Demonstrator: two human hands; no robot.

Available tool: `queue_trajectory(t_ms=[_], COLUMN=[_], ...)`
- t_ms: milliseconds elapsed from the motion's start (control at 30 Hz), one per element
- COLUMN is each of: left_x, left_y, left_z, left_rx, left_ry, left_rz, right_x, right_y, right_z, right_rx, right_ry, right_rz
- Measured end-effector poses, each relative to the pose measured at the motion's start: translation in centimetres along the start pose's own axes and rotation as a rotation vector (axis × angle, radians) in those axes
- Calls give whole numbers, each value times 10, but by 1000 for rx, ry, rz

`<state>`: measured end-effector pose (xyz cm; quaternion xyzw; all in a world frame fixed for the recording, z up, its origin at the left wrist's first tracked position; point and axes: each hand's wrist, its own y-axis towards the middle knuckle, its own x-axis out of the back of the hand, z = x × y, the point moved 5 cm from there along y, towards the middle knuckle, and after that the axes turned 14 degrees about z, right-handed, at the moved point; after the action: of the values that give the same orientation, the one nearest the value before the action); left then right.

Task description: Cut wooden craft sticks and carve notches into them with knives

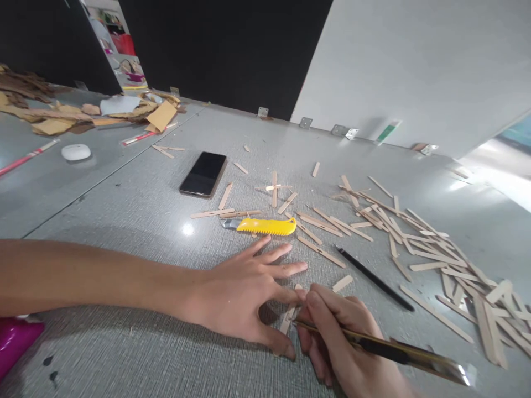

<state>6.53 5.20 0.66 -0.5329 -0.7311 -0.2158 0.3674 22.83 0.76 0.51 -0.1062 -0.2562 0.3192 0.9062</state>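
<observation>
My left hand (244, 293) lies on the table with its fingers spread. Its index finger and thumb are at a short wooden craft stick (287, 316), the index fingertip pressing down on the stick's far end. In my right hand (344, 337) is a slim gold-and-black utility knife (390, 348), gripped like a pen, its tip at the stick between my hands. Just beyond my left fingertips rests a yellow snap-off cutter (265, 225). A thin black pen-shaped tool (375, 278) lies to the right, past my right hand.
A heap of craft sticks (448, 265) covers the right side, with several cut pieces near the middle. Farther back are a phone (203, 174), a white earbud case (76, 152) and torn cardboard (124, 108). Black and white panels (394, 66) stand along the back.
</observation>
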Motion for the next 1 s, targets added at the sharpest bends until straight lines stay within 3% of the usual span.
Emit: queue_trajectory(t_ms=[133, 467, 600, 900, 1000], left_x=[0, -6, -8, -10, -9], left_y=[0, 0, -2, -1, -1], left_z=[1, 0, 0, 1, 1], left_rx=[-10, 15, 14, 11, 17], left_ry=[19, 59, 58, 65, 67], left_rz=[-6, -54, -102, -94, -93], right_x=[-1, -2, -1, -2, 2], right_y=[-1, -1, 1, 3, 4], right_z=[-1, 4, 5, -1, 2], right_rx=[37, -36, -4, 28, 127], right_ry=[-60, -110, -120, -138, -229], right_rz=[1, -36, -46, -14, -7])
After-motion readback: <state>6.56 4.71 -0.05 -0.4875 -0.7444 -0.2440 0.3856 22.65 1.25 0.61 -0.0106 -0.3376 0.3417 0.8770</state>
